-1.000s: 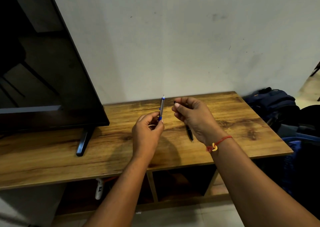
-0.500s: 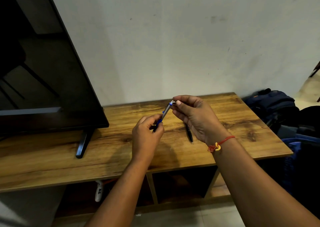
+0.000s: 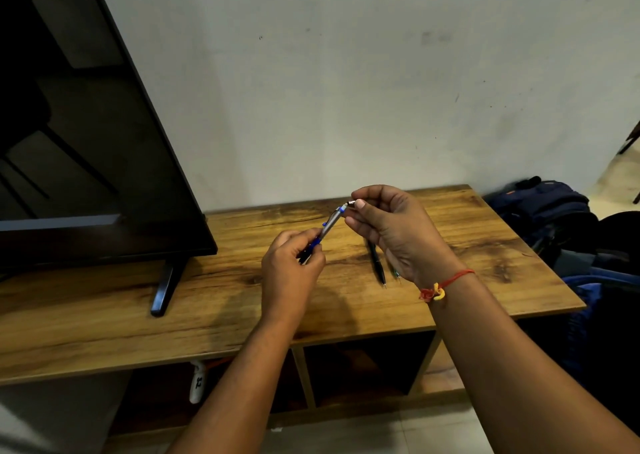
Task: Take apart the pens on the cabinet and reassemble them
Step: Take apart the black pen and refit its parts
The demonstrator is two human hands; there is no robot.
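Note:
A blue and grey pen (image 3: pixel 328 227) is held tilted above the wooden cabinet (image 3: pixel 104 318). My left hand (image 3: pixel 291 270) grips its lower blue end. My right hand (image 3: pixel 398 235) pinches the pen's upper tip between thumb and forefinger. On the cabinet top under my right hand lies a black pen (image 3: pixel 376 262). A second thin pen (image 3: pixel 395 273) shows just beside it, mostly hidden by my right wrist.
A large black television (image 3: pixel 86 142) on a stand foot (image 3: pixel 166 287) fills the left of the cabinet. Dark backpacks (image 3: pixel 543 208) sit on the floor to the right. Open shelves (image 3: pixel 363 367) lie below the cabinet top, with a white object (image 3: pixel 197 382) hanging under the left part.
The blue pen went from upright in my left hand to tilted right. My right hand closed in and took hold of its upper tip.

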